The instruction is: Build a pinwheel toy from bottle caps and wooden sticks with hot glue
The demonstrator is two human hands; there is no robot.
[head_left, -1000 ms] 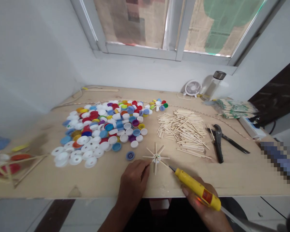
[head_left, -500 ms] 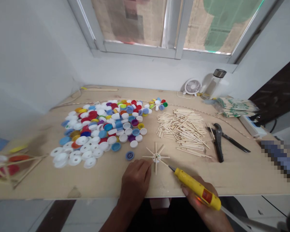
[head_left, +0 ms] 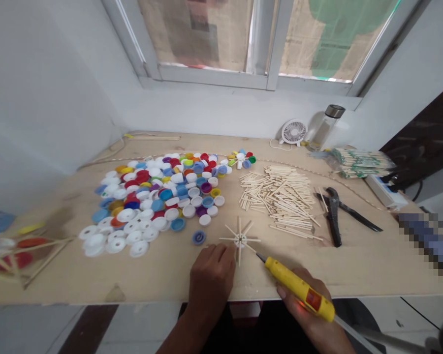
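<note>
A star of thin wooden sticks [head_left: 239, 240] around a small white hub lies flat near the table's front edge. My left hand [head_left: 212, 273] rests at its lower-left side, fingers curled and pressed together; what they pinch is hidden. In my right hand [head_left: 313, 314] is a yellow hot glue gun [head_left: 293, 282], its trigger area glowing orange. The nozzle points up-left, close to the end of the star's lower-right stick. A blue bottle cap [head_left: 198, 237] lies just beyond my left hand.
Colourful bottle caps [head_left: 158, 191] are heaped on the left, loose sticks [head_left: 280, 196] on the right. Black-handled pliers [head_left: 334, 214], a power strip [head_left: 386, 191], bagged sticks [head_left: 362, 163], a small fan [head_left: 294, 132], a bottle [head_left: 327, 128] and a cap flower [head_left: 240, 158] stand or lie farther out.
The glue gun's nozzle has drawn slightly back toward me, off the lower-right stick's end. My left hand stays beside the star. The view has shifted a little.
</note>
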